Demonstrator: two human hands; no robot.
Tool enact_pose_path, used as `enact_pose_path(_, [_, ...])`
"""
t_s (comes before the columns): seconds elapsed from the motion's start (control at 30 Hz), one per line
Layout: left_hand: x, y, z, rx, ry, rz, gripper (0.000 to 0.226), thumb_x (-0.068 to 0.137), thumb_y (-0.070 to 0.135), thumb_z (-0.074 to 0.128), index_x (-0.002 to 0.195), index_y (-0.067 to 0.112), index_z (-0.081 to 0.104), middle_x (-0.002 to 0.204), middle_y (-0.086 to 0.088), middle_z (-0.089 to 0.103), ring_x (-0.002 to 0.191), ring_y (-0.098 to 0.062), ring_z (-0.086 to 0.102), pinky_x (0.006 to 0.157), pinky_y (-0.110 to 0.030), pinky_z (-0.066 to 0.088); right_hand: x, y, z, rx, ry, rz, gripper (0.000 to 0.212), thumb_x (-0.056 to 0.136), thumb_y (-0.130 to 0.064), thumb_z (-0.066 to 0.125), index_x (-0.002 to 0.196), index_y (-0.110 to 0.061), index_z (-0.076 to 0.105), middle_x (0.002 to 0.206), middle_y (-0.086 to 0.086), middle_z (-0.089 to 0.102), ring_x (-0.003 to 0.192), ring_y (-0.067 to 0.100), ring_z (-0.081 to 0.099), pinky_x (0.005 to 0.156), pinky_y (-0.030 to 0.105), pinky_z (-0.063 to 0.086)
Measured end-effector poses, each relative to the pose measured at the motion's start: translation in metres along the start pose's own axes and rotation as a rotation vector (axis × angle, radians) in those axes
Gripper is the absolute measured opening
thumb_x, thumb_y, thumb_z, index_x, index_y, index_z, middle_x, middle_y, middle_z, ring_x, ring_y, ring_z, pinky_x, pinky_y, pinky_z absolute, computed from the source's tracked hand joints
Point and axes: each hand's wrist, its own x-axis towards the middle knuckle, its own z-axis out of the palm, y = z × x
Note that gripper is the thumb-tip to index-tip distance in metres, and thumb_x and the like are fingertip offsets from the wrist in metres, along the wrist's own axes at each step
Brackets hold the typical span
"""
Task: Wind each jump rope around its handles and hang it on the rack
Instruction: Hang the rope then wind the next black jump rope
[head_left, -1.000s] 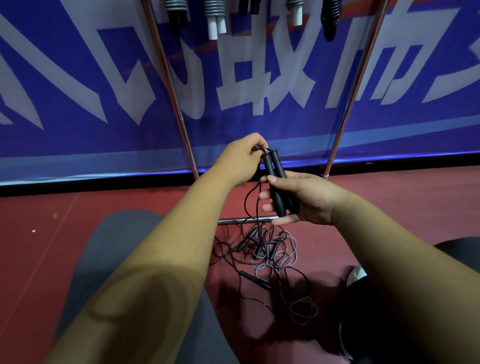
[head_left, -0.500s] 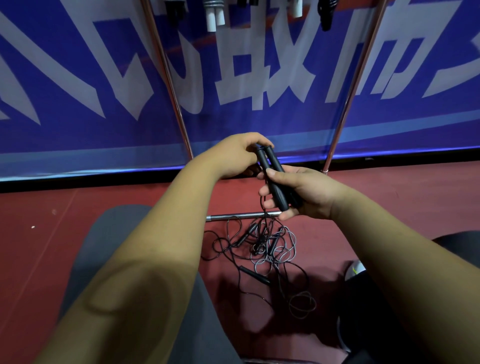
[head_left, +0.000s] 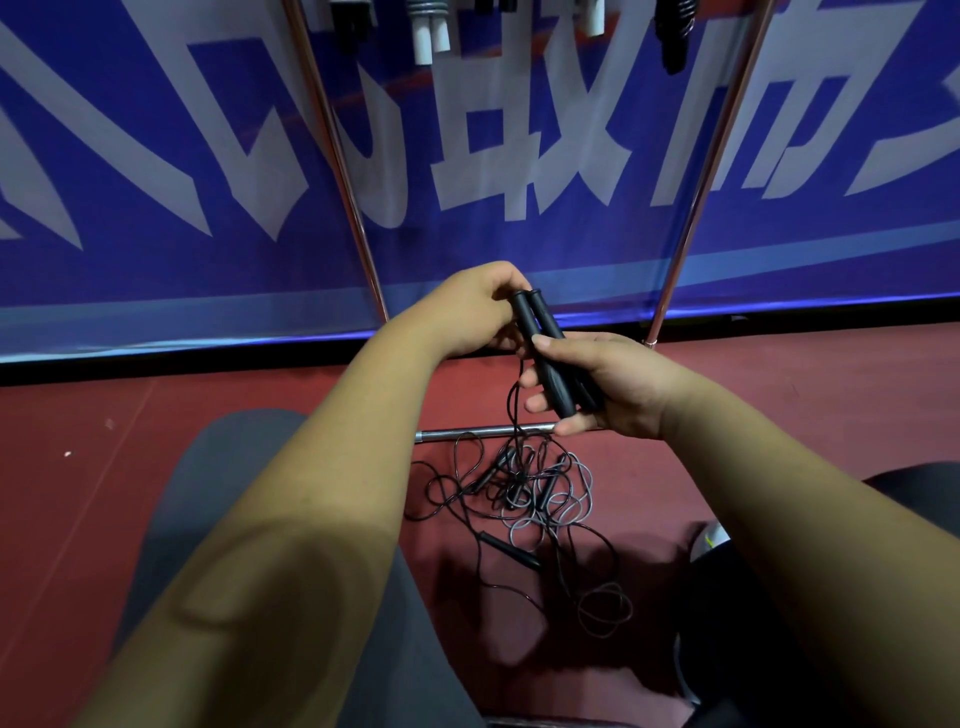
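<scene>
2 handles sit gripped in right hand; left hand pinches cord, which may snag in the tangle below.

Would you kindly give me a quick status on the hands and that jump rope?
Right hand grips both black handles; left hand holds their top end. Cord unwound, hanging into tangled rope pile on floor. Tangle may snag.

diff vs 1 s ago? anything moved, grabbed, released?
Barely. The left hand eased slightly left beside the tops of the handles. Nothing was visibly taken or let go. The right hand keeps its grip on both handles, the cord still hangs below, and the rope pile is unchanged.
</scene>
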Motion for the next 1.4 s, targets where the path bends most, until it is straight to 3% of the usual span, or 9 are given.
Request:
enact_pose_path(0.3, [0.009,-0.002,-0.001,-0.071,0.146,-0.042,0.022,0.1,-0.003,0.046,0.107,0.011,0.062,0.107,-0.023,0.074,0.094,-0.032,0.079,0.085,-0.046,0.066,0.006,0.002,-0.002,0.071,-0.015,-0.087,0.028,0.107,-0.029,0.062,0.133,-0.017,0.062,0.097,0.008,0.073,0.077,0.02,0.071,0.054,0.028,0.057])
enact_pose_path(0.5, [0.003,-0.002,-0.022,0.015,0.019,-0.057,0.013,0.107,0.008,0.057,0.117,0.007,0.066,0.113,-0.019,0.073,0.102,-0.031,0.078,0.089,-0.041,0.065,0.007,0.001,-0.011,0.123,-0.08,-0.145,0.015,0.108,-0.025,0.058,0.119,-0.015,0.062,0.092,0.008,0.066,0.069,0.019,0.059,0.045,0.022,0.041])
enact_pose_path(0.67, [-0.009,0.005,-0.043,0.165,-0.002,0.063,0.01,0.101,0.027,0.072,0.108,0.022,0.077,0.106,0.001,0.081,0.085,-0.01,0.067,0.076,-0.031,0.05,0.004,-0.001,-0.016,0.199,-0.172,-0.132,0.018,0.107,-0.024,0.055,0.119,-0.012,0.059,0.09,0.008,0.062,0.066,0.016,0.052,0.042,0.018,0.034])
enact_pose_path(0.77, [-0.014,0.008,-0.045,0.08,-0.006,0.063,0.014,0.099,0.028,0.074,0.109,0.019,0.077,0.106,0.001,0.081,0.097,-0.01,0.072,0.086,-0.031,0.051,0.003,-0.002,-0.017,0.252,-0.195,-0.103,0.022,0.104,-0.028,0.056,0.116,-0.011,0.061,0.091,0.006,0.061,0.064,0.014,0.051,0.04,0.017,0.034])
enact_pose_path(0.87, [-0.014,0.009,-0.038,-0.226,-0.065,0.021,0.009,0.101,0.018,0.072,0.105,0.011,0.074,0.103,-0.009,0.079,0.099,-0.02,0.076,0.093,-0.036,0.059,0.001,-0.004,-0.014,0.289,-0.127,-0.078,0.033,0.099,-0.037,0.06,0.118,-0.012,0.065,0.097,0.007,0.068,0.062,0.014,0.056,0.038,0.016,0.036])
enact_pose_path(0.97, [-0.014,0.012,-0.031,-0.377,-0.045,-0.022,0.007,0.101,0.02,0.072,0.102,0.013,0.073,0.098,-0.007,0.078,0.092,-0.02,0.075,0.085,-0.037,0.063,0.0,-0.003,-0.011,0.085,-0.005,-0.092,0.043,0.09,-0.049,0.07,0.125,-0.025,0.063,0.109,0.006,0.068,0.069,0.017,0.067,0.045,0.022,0.044])
enact_pose_path(1.13, [-0.012,0.018,-0.022,-0.484,0.004,-0.025,0.011,0.102,0.02,0.07,0.104,0.01,0.072,0.093,-0.004,0.077,0.086,-0.016,0.075,0.078,-0.036,0.065,0.01,0.005,-0.009,-0.179,0.076,-0.129,0.03,0.096,-0.017,0.075,0.124,-0.022,0.064,0.095,0.005,0.058,0.077,0.03,0.073,0.073,0.047,0.064])
enact_pose_path(1.27, [-0.011,0.018,-0.015,-0.488,-0.027,-0.05,0.012,0.101,0.02,0.071,0.103,0.007,0.072,0.096,-0.007,0.077,0.089,-0.019,0.076,0.073,-0.033,0.064,0.018,0.007,-0.009,-0.267,0.178,-0.177,0.015,0.088,-0.017,0.065,0.101,-0.012,0.07,0.082,0.004,0.063,0.083,0.026,0.067,0.077,0.044,0.052])
enact_pose_path(1.4, [-0.009,0.018,-0.007,-0.551,-0.024,-0.061,0.014,0.102,0.018,0.07,0.101,0.004,0.071,0.093,-0.009,0.076,0.086,-0.02,0.076,0.077,-0.036,0.064,0.021,0.009,-0.009,-0.22,0.181,-0.172,0.049,0.073,-0.021,0.063,0.115,0.002,0.071,0.095,0.01,0.069,0.089,0.024,0.064,0.078,0.038,0.056])
